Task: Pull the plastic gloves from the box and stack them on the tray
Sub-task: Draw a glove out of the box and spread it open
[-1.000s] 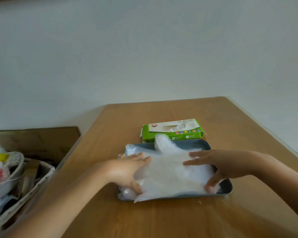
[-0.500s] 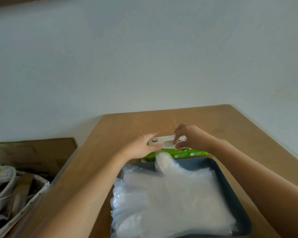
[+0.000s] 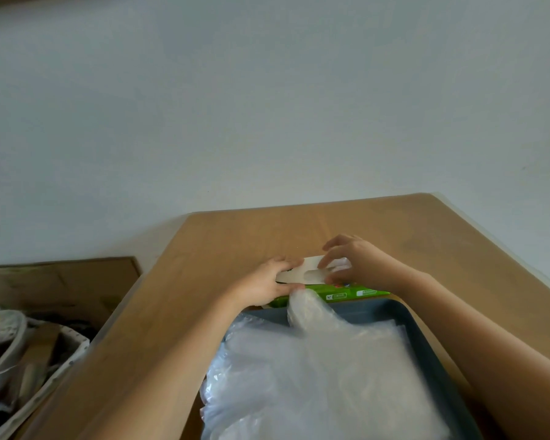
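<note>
Left hand point(image 3: 267, 285) clamps the box point(image 3: 346, 294) end: fingers over the white top, thumb on the near edge, pinning it to the table point(image 3: 299, 231). Right hand point(image 3: 353, 265) is at the slot, thumb and forefinger pinched on a wisp of glove point(image 3: 342, 265). It's blurry there, so I can't tell how much film it has.

Location: box sits just behind the tray point(image 3: 426, 335), at or touching its far rim. Stack point(image 3: 324, 382) lies flat in the tray, covers most of it and spills over the left rim. One thumb-shaped flap points toward the box.

Handling, my read: thin film, near weightless, floppy, slick, probably clingy. It won't hold shape in the air. Take it at the exposed edge with a fingertip pinch and pull straight out of the slot. Hold the box down or the light carton likely lifts with it. Risks: the next one drags out too, or the film tears at the slot. On the stack, lay it down and smooth it flat, since a fast hand may shift the top sheets.

Count: 1 box, 1 tray, 1 stack (sheets translucent and overlapped, clearly many, can't count), 1 glove in the pinch, 2 hands, both busy. Off-table left: 1 basket point(image 3: 80, 347) of clutter
</note>
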Motion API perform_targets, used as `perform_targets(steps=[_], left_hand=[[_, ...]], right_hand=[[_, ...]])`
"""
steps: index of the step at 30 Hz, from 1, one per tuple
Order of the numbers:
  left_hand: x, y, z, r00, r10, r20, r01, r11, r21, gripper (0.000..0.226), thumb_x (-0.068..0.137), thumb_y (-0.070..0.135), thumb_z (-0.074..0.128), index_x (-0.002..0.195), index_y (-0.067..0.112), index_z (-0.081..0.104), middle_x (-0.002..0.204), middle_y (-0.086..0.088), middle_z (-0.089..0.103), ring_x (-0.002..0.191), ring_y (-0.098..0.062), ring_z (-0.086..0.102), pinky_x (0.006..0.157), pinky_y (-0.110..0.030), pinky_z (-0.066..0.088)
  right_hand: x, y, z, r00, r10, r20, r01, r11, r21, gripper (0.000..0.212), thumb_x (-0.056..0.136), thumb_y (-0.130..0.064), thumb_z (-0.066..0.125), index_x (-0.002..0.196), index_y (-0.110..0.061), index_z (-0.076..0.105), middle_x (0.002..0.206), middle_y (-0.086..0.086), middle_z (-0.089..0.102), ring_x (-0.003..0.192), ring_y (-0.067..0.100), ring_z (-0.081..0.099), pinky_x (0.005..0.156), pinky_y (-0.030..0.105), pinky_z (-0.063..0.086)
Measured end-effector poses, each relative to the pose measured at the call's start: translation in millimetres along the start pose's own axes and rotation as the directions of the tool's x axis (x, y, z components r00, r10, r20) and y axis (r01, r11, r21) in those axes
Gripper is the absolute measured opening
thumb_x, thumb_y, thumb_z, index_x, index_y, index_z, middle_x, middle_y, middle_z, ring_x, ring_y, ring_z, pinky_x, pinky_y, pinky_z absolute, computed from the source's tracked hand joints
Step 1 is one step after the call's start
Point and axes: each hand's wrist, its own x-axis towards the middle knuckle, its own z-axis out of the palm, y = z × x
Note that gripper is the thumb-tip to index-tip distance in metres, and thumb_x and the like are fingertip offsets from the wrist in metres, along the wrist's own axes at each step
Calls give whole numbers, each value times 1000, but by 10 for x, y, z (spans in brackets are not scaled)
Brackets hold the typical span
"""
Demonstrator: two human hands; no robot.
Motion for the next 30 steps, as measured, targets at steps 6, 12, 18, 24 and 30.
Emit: perform_targets(steps=[6,12,18,24,30], left_hand=[[16,-6,2,1000,-7,11,7,1000,-3,60,93,42,55,147,34,32,160,-1,15,147,-20,11,117,-37,12],[41,-21,4,1000,-1,14,1,1000,0,60,93,41,56,147,32,33,159,-2,19,146,-20,16,116,-33,15],[49,-36,-13,1000,-8,24,8,999,-33,60,91,43,58,145,34,36,156,1,24,142,-21,25,108,-35,37],[29,43,-35,998,-47,41,47,999,-5,59,92,43,57,146,35,33,159,2,17,143,-20,24,105,-36,39],[-12,136,-192,998,-41,50,41,999,-10,50,94,31,57,142,32,43,157,-2,25,145,-16,22,115,-31,17]], right_hand=[[16,-4,56,998,-34,-54,31,999,-43,9,88,-22,66,92,-17,72,117,-5,53,105,9,45,91,18,28],[12,-28,1,981,-16,-195,38,993,108,8,84,-10,69,78,-15,69,107,-3,52,91,9,52,72,3,32],[9,-5,-67,959,36,-281,4,990,141,9,86,-9,66,79,-15,66,102,-3,50,87,14,54,78,17,41],[-73,-73,-345,841,267,-470,13,859,511,11,94,-12,57,83,-12,60,93,-2,53,82,10,53,81,25,40],[-410,-496,-738,915,233,-330,231,368,901,19,99,-13,46,83,-8,57,73,1,55,68,11,57,67,21,52]])
